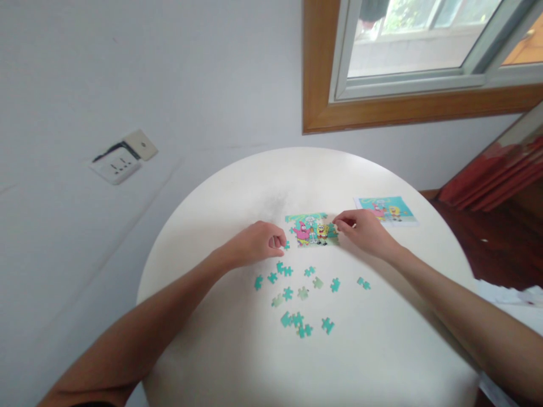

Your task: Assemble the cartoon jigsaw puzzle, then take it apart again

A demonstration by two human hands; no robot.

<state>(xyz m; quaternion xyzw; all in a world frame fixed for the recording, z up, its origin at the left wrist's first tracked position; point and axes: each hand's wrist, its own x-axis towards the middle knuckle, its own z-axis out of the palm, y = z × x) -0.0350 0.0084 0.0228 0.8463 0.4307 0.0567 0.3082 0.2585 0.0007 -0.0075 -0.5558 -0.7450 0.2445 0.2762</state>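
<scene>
A partly assembled jigsaw puzzle point(313, 233) lies flat on the round white table, showing a pink starfish character and a yellow sponge character on teal. My left hand point(263, 244) rests at its left side, fingers loosely curled with a gap to the thumb. A loose teal puzzle piece point(287, 245) lies right by those fingertips. At the puzzle's right edge my right hand point(362, 230) has thumb and forefinger drawn together on a teal puzzle piece, mostly hidden by the fingers. Several loose teal and pale pieces point(288, 293) are scattered nearer to me.
A reference picture point(392, 210) of the same scene lies behind my right hand. The white table point(220, 350) stands against a wall with a socket point(115, 165). A wood-framed window point(322, 110) is above, and a red curtain point(487, 175) hangs at right.
</scene>
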